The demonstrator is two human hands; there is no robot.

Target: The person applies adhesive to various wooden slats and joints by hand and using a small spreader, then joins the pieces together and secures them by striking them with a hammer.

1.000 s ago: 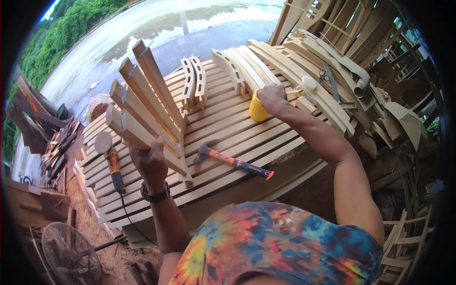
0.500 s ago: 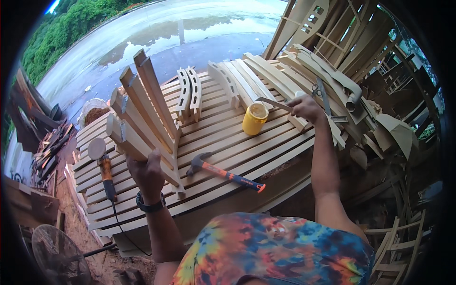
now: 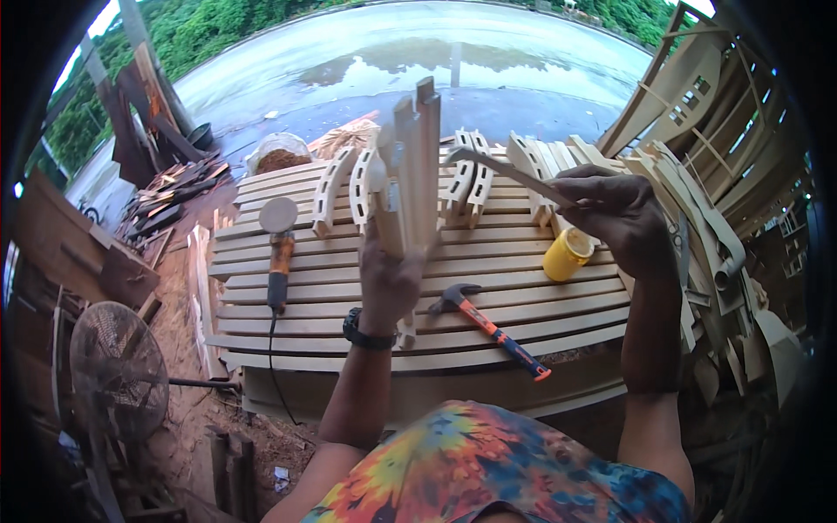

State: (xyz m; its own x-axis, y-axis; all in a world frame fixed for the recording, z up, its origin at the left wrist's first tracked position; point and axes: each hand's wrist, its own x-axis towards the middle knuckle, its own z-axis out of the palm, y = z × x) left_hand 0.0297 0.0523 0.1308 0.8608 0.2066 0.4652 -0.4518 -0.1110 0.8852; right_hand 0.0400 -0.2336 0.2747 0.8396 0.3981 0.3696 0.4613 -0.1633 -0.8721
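My left hand (image 3: 391, 283), with a dark watch on its wrist, grips a pale wooden slatted frame (image 3: 410, 174) near its lower part. The frame stands upright above the slatted bench, its slat ends upward and slightly blurred. My right hand (image 3: 617, 213) is closed on a thin flat stick (image 3: 523, 177). The stick's bent or coated tip points left, close beside the slats; whether it touches them I cannot tell. Below the right hand, an open yellow jar (image 3: 567, 257) of pale paste stands on the bench. A claw hammer (image 3: 497, 331) with an orange-and-black handle lies nearer me.
Curved slotted wooden pieces (image 3: 334, 187) stand along the far side of the slatted bench (image 3: 261, 340). A corded power tool (image 3: 279, 253) with a round pad lies at left. A fan (image 3: 119, 370) stands beyond the bench's left end. Wooden parts (image 3: 697, 196) are piled at right.
The view has turned left. My left hand has swung the frame more upright. My right hand has brought the stick from beside the jar leftward to near the slat ends.
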